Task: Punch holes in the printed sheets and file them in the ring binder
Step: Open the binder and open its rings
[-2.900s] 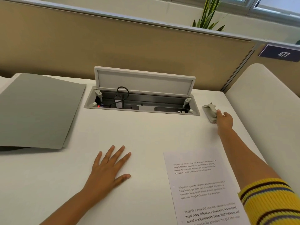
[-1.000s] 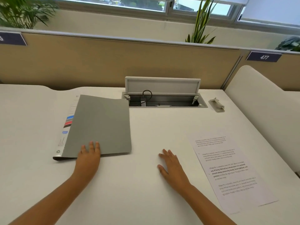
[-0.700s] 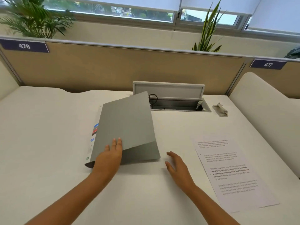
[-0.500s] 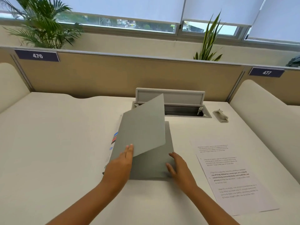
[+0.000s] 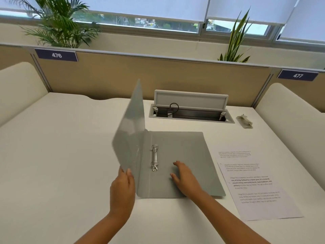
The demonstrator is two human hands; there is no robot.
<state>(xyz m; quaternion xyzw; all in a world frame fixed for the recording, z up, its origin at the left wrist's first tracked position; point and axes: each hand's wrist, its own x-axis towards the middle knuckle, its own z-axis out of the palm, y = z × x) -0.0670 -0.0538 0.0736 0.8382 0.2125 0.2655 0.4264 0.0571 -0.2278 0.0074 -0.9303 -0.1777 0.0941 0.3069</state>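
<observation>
**Binder opened; sheets unpunched**

Ring binder (image 5: 175,164) lies on the tabletop (image 5: 61,155), back cover flat, front cover (image 5: 131,134) raised near upright. Left hand (image 5: 121,189) holds the cover's lower near corner, fingers and thumb pinched on its edge. Right hand (image 5: 184,178) rests flat on the inside of the back cover, fingers straight and slightly apart, pressing it down. Ring mechanism (image 5: 154,158) sits exposed just beside the spine; rings appear closed, though too small to be sure. No paper on the rings.

Printed sheets (image 5: 255,187) lie on the tabletop just right of the binder, the near left edge touching or slightly under the back cover's right edge. No holes visible along the sheet margin. Hole punch (image 5: 244,121) sits well apart at the far right, beside the open cable tray (image 5: 191,113), untouched by either hand.

Status, judged: binder opening is under way, not finished. Still to do: lay cover flat, fetch punch, punch sheets, open rings, thread sheets, close rings and cover. Task is at an early stage.
</observation>
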